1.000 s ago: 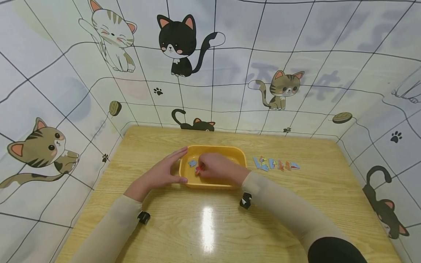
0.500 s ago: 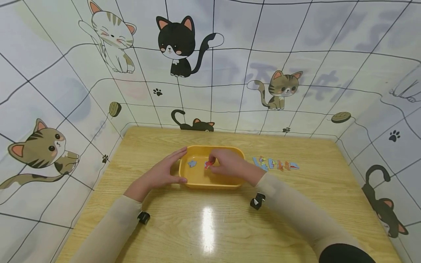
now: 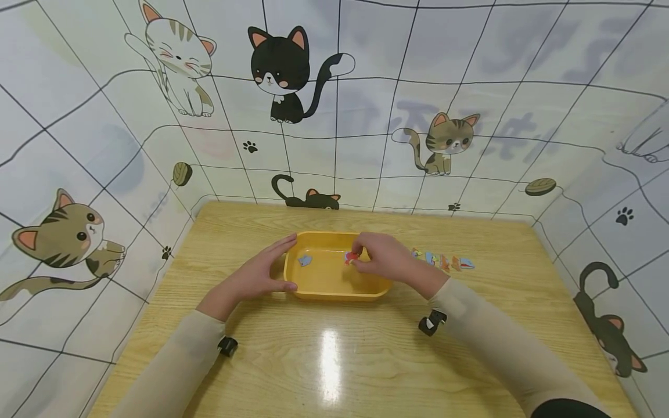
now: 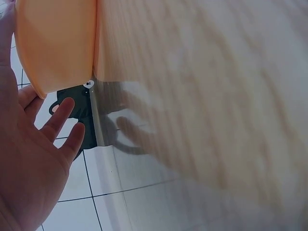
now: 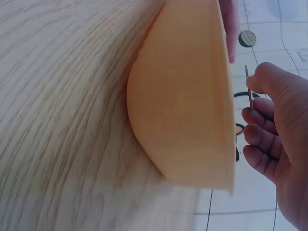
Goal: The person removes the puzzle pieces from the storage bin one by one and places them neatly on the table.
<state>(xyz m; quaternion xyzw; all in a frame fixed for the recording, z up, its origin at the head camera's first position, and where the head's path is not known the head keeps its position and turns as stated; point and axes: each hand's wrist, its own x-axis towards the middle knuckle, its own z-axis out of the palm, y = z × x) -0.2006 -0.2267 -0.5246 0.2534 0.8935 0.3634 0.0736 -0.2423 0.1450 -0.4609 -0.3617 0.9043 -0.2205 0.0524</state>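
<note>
A yellow plastic tray (image 3: 326,284) sits on the wooden table. My left hand (image 3: 251,273) holds its left end, thumb at the near corner and fingers at the far corner. A small blue puzzle piece (image 3: 305,260) lies inside the tray near that end. Over the tray's right part, my right hand (image 3: 387,258) pinches a red puzzle piece (image 3: 350,257) between thumb and fingers. In the right wrist view this thin piece (image 5: 249,86) shows edge-on, raised beyond the tray's rim, with the other fingers loosely curled below it.
Several blue and orange puzzle pieces (image 3: 446,262) lie in a row right of the tray, partly hidden by the right hand. A cloth backdrop (image 3: 366,133) with cartoon cats stands behind and beside the table (image 3: 261,360).
My right hand has moved rightward across the tray, carrying the red puzzle piece from near the blue one toward the right side. The left hand and the tray have stayed put.
</note>
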